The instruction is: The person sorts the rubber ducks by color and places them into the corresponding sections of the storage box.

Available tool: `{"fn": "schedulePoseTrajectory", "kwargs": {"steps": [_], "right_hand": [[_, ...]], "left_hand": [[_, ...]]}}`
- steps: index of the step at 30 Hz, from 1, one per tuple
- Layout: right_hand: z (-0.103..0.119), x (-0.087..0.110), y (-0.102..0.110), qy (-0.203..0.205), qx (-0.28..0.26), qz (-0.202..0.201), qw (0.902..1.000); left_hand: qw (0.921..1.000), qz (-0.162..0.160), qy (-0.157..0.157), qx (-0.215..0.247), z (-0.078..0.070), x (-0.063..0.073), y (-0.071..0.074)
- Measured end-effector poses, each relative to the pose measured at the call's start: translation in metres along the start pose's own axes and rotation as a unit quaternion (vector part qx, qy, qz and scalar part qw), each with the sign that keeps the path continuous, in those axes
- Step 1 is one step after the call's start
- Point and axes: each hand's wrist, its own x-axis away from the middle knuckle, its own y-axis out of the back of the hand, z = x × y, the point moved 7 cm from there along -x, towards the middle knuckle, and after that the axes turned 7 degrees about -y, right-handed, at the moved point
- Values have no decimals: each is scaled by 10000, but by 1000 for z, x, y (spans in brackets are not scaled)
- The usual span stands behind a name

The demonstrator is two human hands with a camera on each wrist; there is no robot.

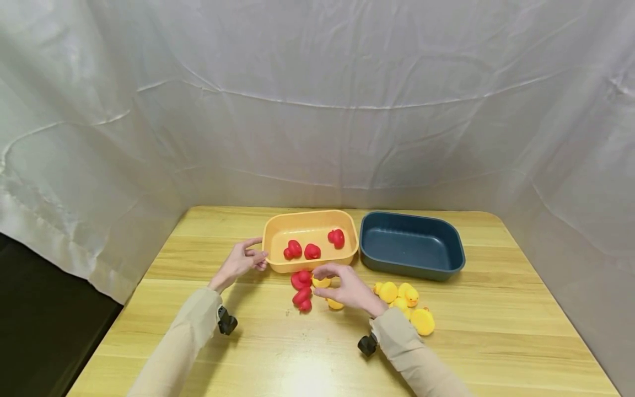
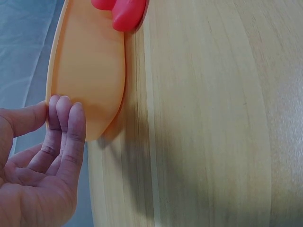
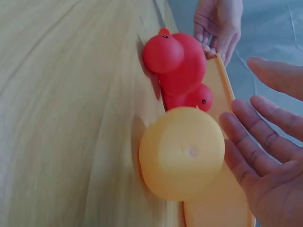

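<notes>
Along the left end of an orange-yellow plastic bin (image 1: 278, 234), my left hand (image 1: 241, 261) pinches the rim between thumb and fingers. Three red rubber ducks (image 1: 295, 249) lie inside that bin. My right hand (image 1: 342, 284) hovers before the bin's front side, thumb and fingers apart with nothing in them. Below and beside it on the table are two red ducks (image 1: 302, 299) and two yellow ducks (image 1: 335, 304), partly hidden by the hand. In the right wrist view, a yellow duck (image 3: 182, 153) shows its round base close to the fingers, with red ducks (image 3: 187, 64) behind.
A dark blue bin (image 1: 409, 248) with nothing in it stands right of the orange-yellow one. Several yellow ducks (image 1: 422, 321) cluster in front of it, near the right forearm. Pale curtains (image 1: 317, 138) enclose the wooden table (image 1: 501, 320) at the back and sides.
</notes>
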Motion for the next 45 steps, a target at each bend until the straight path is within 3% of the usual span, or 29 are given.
{"fn": "schedulePoseTrajectory", "kwargs": {"steps": [10,27,45], "right_hand": [[3,-4,-12,-306,166,81,9994],[-7,-11,-24,-473,299,100,9984],[-3,-19,-31,-926,1198,-210,9882]], "left_hand": [[10000,-12,9,79,1,-1,0],[9999,15,2,118,1,0,-1],[9999,-21,21,105,-1,1,-1]]}}
